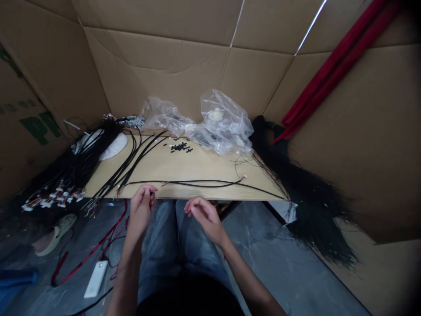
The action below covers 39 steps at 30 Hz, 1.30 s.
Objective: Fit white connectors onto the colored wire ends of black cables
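My left hand (142, 206) is closed at the table's front edge, fingers curled around a small black piece (151, 192) that is mostly hidden. To its right, my right hand (206, 216) hovers just off the edge over my lap, fingers loosely bent and apart, with nothing visible in them. Thin black cables (204, 181) lie lengthwise along the front of the table, with stripped coloured wires and a small white connector at their ends. Behind them is a loose pile of short black pieces (179, 147).
More black cables (126, 164) lie slanted on the wooden table (197, 164). Thick cable bundles are heaped at the left (82, 158) and right (296, 188). Crumpled clear plastic bags (223, 127) rest at the back against cardboard walls (164, 66). A white power strip (96, 279) is on the floor.
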{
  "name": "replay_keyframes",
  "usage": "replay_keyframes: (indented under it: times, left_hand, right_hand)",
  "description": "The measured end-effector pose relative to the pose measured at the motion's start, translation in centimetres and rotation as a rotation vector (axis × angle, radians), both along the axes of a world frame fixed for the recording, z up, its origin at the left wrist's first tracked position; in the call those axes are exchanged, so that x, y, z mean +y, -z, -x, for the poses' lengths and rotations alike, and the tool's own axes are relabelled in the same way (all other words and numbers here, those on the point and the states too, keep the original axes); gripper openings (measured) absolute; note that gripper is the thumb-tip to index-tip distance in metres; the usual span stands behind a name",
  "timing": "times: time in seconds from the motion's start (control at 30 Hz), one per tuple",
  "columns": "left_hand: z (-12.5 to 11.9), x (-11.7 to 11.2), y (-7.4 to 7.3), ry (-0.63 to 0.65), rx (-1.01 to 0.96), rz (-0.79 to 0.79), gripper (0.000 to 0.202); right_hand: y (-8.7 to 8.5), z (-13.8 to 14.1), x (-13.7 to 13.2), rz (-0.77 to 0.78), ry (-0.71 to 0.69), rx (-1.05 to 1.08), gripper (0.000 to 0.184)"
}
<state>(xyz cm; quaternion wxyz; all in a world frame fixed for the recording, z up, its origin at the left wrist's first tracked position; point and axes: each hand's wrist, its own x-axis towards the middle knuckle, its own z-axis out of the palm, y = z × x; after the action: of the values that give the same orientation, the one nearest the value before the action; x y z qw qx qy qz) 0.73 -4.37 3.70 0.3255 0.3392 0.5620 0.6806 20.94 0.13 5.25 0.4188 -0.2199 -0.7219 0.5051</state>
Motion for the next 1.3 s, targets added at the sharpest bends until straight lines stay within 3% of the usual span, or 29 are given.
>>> replay_keyframes:
  times: [0.1, 0.27, 0.5, 0.67, 0.8, 0.9, 1.03, 1.17, 1.3]
  left_hand:
    - [1.0, 1.7, 0.2, -0.04, 0.008, 0.01, 0.033]
    - [1.6, 2.4, 0.6, -0.035, 0.08, 0.051, 0.03]
    - [1.0, 1.4, 0.1, -0.065, 0.244, 0.098, 0.03]
    - [0.5, 0.5, 0.7, -0.172, 0.226, 0.077, 0.029]
    - [0.0, 1.3, 0.5, -0.218, 0.141, -0.032, 0.031]
    - [-0.6, 1.7, 0.2, -0.222, 0.125, -0.128, 0.032]
    - [-1.8, 1.7, 0.0, -0.18, 0.244, -0.169, 0.033]
    - [-3.7, 2.9, 0.5, -0.034, 0.503, -0.117, 0.032]
    - [-5.5, 4.9, 1.6, 0.152, 0.731, -0.077, 0.033]
  right_hand:
    - [-0.2, 0.7, 1.4, -0.057, 0.071, -0.042, 0.03]
    - [0.2, 3.6, 5.1, -0.205, 0.218, -0.229, 0.036]
    - [1.0, 7.9, 9.2, -0.376, 0.131, -0.547, 0.024]
    - [1.2, 8.0, 9.8, -0.423, 0.084, -0.485, 0.023]
    - [-0.2, 7.3, 9.9, -0.47, 0.078, -0.33, 0.022]
    - [-3.0, 6.3, 11.2, -0.5, 0.176, -0.201, 0.023]
    - [-9.3, 4.1, 15.1, -0.528, 0.34, -0.069, 0.021]
    - [-17.1, 1.4, 20.3, -0.553, 0.504, 0.019, 0.016]
    - [-26.5, -2.3, 23.6, -0.603, 0.674, 0.068, 0.02]
